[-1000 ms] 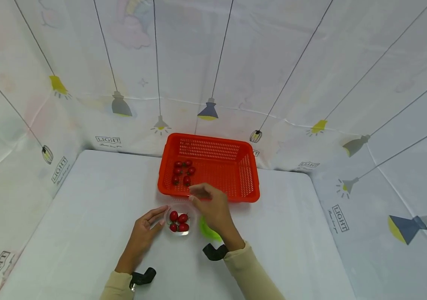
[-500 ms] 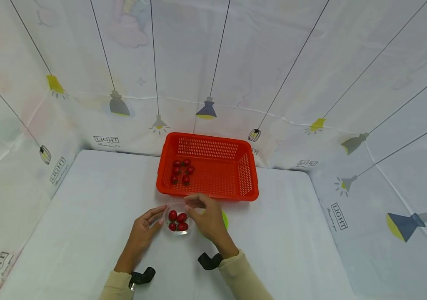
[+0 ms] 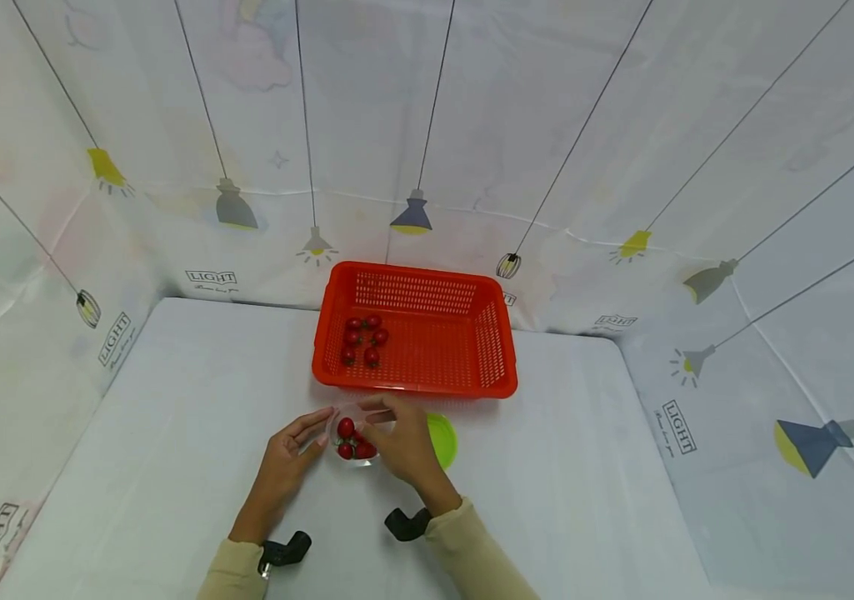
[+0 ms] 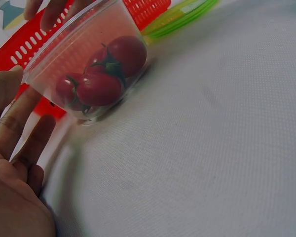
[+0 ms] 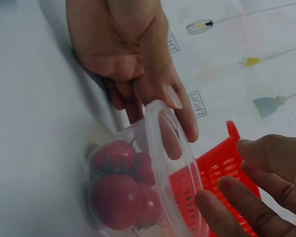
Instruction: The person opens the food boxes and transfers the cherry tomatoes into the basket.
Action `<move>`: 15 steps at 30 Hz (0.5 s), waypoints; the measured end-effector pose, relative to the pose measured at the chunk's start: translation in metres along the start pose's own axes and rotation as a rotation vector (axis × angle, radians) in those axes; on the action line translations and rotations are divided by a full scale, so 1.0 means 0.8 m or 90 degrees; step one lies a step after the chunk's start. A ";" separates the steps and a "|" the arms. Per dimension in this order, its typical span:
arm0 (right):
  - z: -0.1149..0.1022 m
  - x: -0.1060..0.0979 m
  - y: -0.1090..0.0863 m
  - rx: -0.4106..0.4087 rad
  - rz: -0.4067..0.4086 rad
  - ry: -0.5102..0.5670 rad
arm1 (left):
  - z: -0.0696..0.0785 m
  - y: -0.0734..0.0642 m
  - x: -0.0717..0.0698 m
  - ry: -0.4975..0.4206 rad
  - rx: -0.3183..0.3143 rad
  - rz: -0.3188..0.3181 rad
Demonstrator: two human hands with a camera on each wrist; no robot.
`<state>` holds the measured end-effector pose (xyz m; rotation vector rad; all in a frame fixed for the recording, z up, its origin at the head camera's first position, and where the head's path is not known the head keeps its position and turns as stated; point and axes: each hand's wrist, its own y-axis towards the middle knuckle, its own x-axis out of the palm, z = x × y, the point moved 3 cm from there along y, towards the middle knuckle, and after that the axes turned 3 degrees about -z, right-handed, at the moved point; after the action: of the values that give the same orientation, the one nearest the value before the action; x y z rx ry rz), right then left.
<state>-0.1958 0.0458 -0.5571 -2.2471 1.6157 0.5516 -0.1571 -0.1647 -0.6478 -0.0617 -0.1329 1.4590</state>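
A clear plastic container (image 3: 352,459) stands on the white table with several red cherry tomatoes (image 4: 99,89) in it, green stems on. My left hand (image 3: 284,461) touches the container's left side and rim, its fingers relaxed and spread. Over the container's right side reaches my right hand (image 3: 406,443), which hides part of the tomatoes in the head view. In the right wrist view the right hand's fingers (image 5: 230,195) are apart, above the rim, with nothing between them. Just right of that hand lies a green round lid (image 3: 442,440), partly covered by it in the head view.
Behind the hands a red slotted basket (image 3: 415,389) sits at the table's back edge. Several more tomatoes (image 3: 380,336) lie in its left part. Printed white sheeting (image 3: 591,167) surrounds the white table (image 3: 194,433).
My right hand has moved left and down from the basket's front edge to the container, uncovering more of the lid. The left hand has stayed at the container.
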 end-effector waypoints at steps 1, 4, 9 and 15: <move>0.001 0.002 0.000 0.001 -0.004 -0.006 | 0.000 0.000 0.000 -0.001 0.000 0.000; 0.002 0.009 0.000 -0.001 -0.010 -0.018 | -0.002 0.000 0.000 -0.005 0.003 -0.001; 0.003 0.017 0.001 0.000 -0.016 -0.041 | -0.003 0.001 -0.001 -0.005 0.004 0.000; 0.000 0.026 0.002 -0.008 -0.024 -0.075 | 0.000 0.000 0.000 -0.013 0.015 -0.005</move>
<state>-0.1911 0.0280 -0.5676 -2.2058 1.5139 0.6722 -0.1569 -0.1647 -0.6478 -0.0277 -0.1323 1.4531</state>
